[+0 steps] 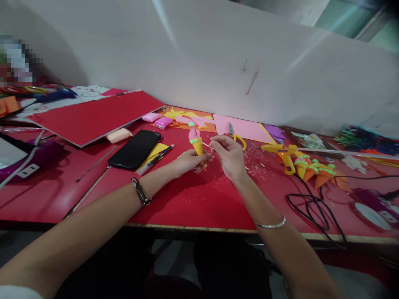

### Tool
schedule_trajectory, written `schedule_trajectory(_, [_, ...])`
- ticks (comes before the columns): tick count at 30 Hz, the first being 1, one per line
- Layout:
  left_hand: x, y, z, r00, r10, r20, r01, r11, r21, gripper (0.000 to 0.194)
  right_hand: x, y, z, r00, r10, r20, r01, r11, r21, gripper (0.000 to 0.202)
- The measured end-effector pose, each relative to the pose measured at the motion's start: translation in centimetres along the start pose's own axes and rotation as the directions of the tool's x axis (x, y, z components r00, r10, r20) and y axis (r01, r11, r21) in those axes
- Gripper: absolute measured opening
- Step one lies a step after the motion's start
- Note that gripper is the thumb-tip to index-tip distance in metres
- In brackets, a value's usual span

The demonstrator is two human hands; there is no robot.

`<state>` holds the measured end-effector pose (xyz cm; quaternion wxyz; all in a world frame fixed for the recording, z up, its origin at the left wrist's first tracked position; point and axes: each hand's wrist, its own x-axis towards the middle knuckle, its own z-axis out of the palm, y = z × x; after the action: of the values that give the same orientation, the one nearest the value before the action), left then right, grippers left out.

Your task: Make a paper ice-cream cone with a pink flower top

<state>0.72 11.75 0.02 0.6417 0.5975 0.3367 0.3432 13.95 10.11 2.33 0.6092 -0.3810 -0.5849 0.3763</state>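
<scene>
My left hand (188, 162) grips a small yellow paper cone (198, 147) with its tip pointing down. Pink material and light green balls top the cone. Just to its right, my right hand (229, 154) is closed in a pinch on a thin pale stick (205, 145), whose far end is close to the cone. Behind my right hand lie scissors (239, 139) with yellow handles. A yellow glue gun (285, 157) with a small lit light rests further right, beside several finished-looking orange and yellow cones (322, 173).
A black phone (135, 149) and a pen (156, 160) lie left of my hands. A red board (99, 114) slants at the back left. Pink paper (241, 128) lies by the wall. A black cable (311, 207) coils at the right. Scraps dot the red table (199, 207).
</scene>
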Motion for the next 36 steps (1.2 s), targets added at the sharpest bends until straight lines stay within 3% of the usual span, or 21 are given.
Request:
schedule_trajectory(4, [-0.3, 0.4, 0.1, 0.999, 0.015, 0.049, -0.019, 0.996, 0.089, 0.024, 0.1, 0.1, 0.0, 0.999, -0.025, -0.041, 0.023, 0.999, -0.039, 0.018])
schedule_trajectory(9, [-0.5, 0.8, 0.5, 0.999, -0.03, 0.017, 0.027, 0.983, 0.184, 0.02, -0.1, -0.2, 0.1, 1.0, -0.019, 0.001, 0.019, 0.989, -0.143, 0.016])
schedule_trajectory(14, [-0.5, 0.7, 0.6, 0.999, -0.032, 0.036, 0.024, 0.978, 0.207, 0.019, -0.1, -0.4, 0.2, 0.984, -0.174, 0.039, 0.177, 0.939, -0.296, 0.009])
schedule_trajectory(18, [-0.5, 0.6, 0.5, 0.999, -0.029, 0.04, 0.019, 0.975, 0.223, 0.016, -0.2, -0.5, 0.2, 0.978, -0.201, 0.061, 0.209, 0.909, -0.36, 0.008])
schedule_trajectory(30, [-0.6, 1.0, 0.8, 0.999, -0.012, 0.043, 0.002, 0.974, 0.229, 0.014, -0.1, -0.5, 0.2, 0.987, -0.145, 0.065, 0.158, 0.934, -0.32, 0.009])
schedule_trajectory(36, [-0.5, 0.7, 0.9, 0.997, 0.031, 0.075, -0.05, 0.961, 0.272, 0.017, 0.1, 0.4, 0.2, 0.996, -0.078, 0.041, 0.083, 0.982, -0.169, 0.019])
